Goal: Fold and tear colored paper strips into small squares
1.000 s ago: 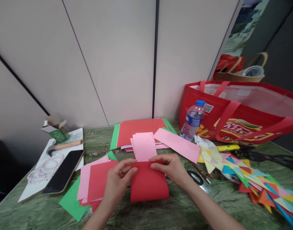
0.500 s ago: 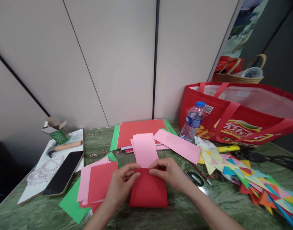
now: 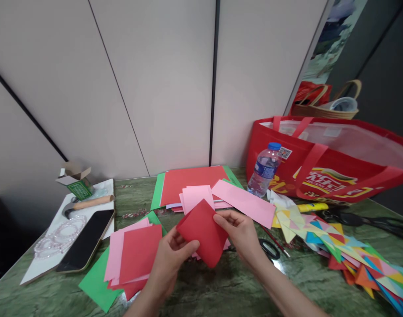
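A red sheet of paper (image 3: pixel 204 233), bent over on itself, is held up between my two hands with one corner pointing toward the wall. My left hand (image 3: pixel 175 253) is closed on its left side, thumb on top and fingers beneath. My right hand (image 3: pixel 238 229) pinches its right edge between thumb and fingers. Under and behind it lie pink paper strips (image 3: pixel 198 196), partly covered by the red sheet. A longer pink strip (image 3: pixel 244 201) lies just beyond my right hand. Left of my left hand is a pile of red and pink squares (image 3: pixel 140 253) over green paper (image 3: pixel 96 277).
Large coloured sheets (image 3: pixel 191 182) lie against the wall. A water bottle (image 3: pixel 265 169) stands before a red bag (image 3: pixel 336 163). Folded colourful paper pieces (image 3: pixel 363 259), scissors (image 3: pixel 270 249) and a pencil (image 3: pixel 277 242) lie right; a phone (image 3: pixel 87 240), hammer (image 3: pixel 89 203) and small box (image 3: pixel 79 185) left.
The red paper has been lifted off the table and turned so that a corner points away from me. My left hand has shifted to its side, and my right hand grips the other edge.
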`<state>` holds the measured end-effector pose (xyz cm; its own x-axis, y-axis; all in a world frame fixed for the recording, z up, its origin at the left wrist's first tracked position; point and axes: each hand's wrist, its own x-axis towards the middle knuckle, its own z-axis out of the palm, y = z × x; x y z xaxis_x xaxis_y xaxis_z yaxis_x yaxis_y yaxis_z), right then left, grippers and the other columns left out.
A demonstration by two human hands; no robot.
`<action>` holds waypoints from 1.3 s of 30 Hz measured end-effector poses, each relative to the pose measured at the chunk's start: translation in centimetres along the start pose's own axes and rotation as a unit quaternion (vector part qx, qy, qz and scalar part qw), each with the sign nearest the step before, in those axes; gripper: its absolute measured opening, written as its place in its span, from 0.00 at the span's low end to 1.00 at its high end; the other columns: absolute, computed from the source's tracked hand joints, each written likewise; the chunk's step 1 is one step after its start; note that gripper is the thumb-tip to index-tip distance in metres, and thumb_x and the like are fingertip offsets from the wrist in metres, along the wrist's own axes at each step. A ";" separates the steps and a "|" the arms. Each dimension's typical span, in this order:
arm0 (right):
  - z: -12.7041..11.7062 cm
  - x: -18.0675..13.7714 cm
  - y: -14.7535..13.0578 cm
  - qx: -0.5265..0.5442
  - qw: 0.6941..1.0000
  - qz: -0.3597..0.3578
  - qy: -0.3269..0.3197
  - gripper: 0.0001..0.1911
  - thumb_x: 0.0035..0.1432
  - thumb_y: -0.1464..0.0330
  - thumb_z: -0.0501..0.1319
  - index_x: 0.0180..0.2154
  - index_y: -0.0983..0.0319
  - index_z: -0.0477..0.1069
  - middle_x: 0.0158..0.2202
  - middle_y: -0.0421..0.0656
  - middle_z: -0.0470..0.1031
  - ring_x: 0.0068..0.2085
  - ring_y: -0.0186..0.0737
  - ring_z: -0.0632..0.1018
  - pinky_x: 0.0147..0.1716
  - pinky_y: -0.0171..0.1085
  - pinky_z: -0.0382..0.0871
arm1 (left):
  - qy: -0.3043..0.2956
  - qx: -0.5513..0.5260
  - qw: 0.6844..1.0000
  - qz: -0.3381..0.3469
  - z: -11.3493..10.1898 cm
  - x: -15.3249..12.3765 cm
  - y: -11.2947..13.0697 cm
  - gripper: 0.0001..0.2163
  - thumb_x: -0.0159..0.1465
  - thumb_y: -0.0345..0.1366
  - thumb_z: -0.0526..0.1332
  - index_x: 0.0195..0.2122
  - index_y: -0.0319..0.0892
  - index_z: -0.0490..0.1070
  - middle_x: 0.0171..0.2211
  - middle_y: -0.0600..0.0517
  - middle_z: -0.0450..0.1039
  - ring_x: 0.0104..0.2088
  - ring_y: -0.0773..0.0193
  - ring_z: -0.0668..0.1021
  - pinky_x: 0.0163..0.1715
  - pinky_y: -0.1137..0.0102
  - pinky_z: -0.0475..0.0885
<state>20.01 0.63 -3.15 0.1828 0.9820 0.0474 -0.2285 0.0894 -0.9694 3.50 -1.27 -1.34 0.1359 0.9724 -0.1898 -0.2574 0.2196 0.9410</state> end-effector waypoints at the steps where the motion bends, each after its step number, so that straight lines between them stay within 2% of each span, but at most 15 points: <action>1: 0.2 -0.1 0.1 0.009 1.000 0.003 0.001 0.13 0.41 0.60 0.67 0.27 0.63 0.76 0.26 0.44 0.78 0.27 0.39 0.74 0.28 0.36 0.68 | 0.008 0.000 1.000 -0.001 0.0 0.1 -0.3 0.22 0.43 0.35 0.70 0.40 0.36 0.71 0.40 0.42 0.76 0.39 0.54 0.77 0.35 0.68 0.72; 5: 0.7 -0.6 0.2 0.041 0.999 0.012 0.011 0.12 0.41 0.61 0.68 0.26 0.63 0.76 0.25 0.43 0.77 0.26 0.37 0.74 0.28 0.35 0.67 | 0.029 -0.008 1.000 -0.005 0.2 0.0 -0.6 0.17 0.44 0.36 0.69 0.36 0.35 0.73 0.34 0.44 0.78 0.34 0.57 0.78 0.35 0.67 0.72; 9: 0.7 -0.6 0.2 0.070 0.997 0.024 0.017 0.11 0.40 0.62 0.68 0.26 0.63 0.75 0.25 0.42 0.78 0.26 0.36 0.74 0.27 0.34 0.67 | 0.021 -0.028 0.999 -0.008 0.3 -0.1 -0.5 0.15 0.46 0.37 0.69 0.34 0.35 0.73 0.29 0.47 0.78 0.28 0.60 0.78 0.27 0.71 0.72; 14: 0.5 -0.4 0.2 0.053 0.998 0.018 -0.001 0.13 0.41 0.60 0.68 0.26 0.64 0.75 0.26 0.44 0.78 0.26 0.39 0.75 0.26 0.36 0.68 | 0.050 -0.011 0.999 0.013 0.1 0.0 -0.7 0.13 0.44 0.38 0.69 0.29 0.36 0.74 0.24 0.50 0.78 0.23 0.64 0.76 0.23 0.72 0.71; 21: 0.4 -0.4 0.1 0.055 0.998 0.024 -0.016 0.14 0.41 0.59 0.67 0.26 0.63 0.75 0.25 0.44 0.77 0.26 0.39 0.75 0.26 0.37 0.68 | 0.030 0.014 0.999 0.026 -0.4 0.0 0.9 0.14 0.46 0.41 0.67 0.31 0.38 0.76 0.29 0.48 0.79 0.30 0.59 0.78 0.33 0.68 0.73; 26: 0.3 -0.2 0.3 0.069 0.997 0.027 -0.009 0.14 0.40 0.59 0.68 0.26 0.64 0.75 0.25 0.44 0.78 0.27 0.40 0.75 0.27 0.37 0.68 | 0.012 0.002 1.000 0.017 -0.5 0.0 0.9 0.13 0.47 0.41 0.67 0.32 0.38 0.76 0.29 0.48 0.79 0.30 0.58 0.79 0.31 0.68 0.73; 31: 0.3 -0.1 0.2 0.070 0.997 0.028 -0.020 0.13 0.40 0.61 0.68 0.26 0.64 0.75 0.25 0.43 0.77 0.27 0.38 0.75 0.28 0.36 0.67 | 0.021 -0.018 0.999 0.027 -0.5 -0.1 0.5 0.13 0.48 0.41 0.67 0.31 0.36 0.76 0.28 0.47 0.79 0.29 0.58 0.78 0.29 0.67 0.73; 39: 0.1 -0.1 0.2 0.061 0.997 0.030 -0.030 0.14 0.39 0.60 0.68 0.25 0.64 0.75 0.24 0.44 0.77 0.26 0.39 0.75 0.27 0.36 0.67 | 0.014 0.007 0.999 0.036 -0.7 0.2 1.1 0.13 0.50 0.43 0.65 0.31 0.38 0.76 0.28 0.48 0.78 0.29 0.59 0.78 0.30 0.68 0.72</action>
<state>19.83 0.53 -3.37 0.1093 0.9940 0.0082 -0.3518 0.0464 -0.9349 2.52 -0.80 -0.51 0.0905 0.9874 -0.1299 -0.2522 0.1489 0.9561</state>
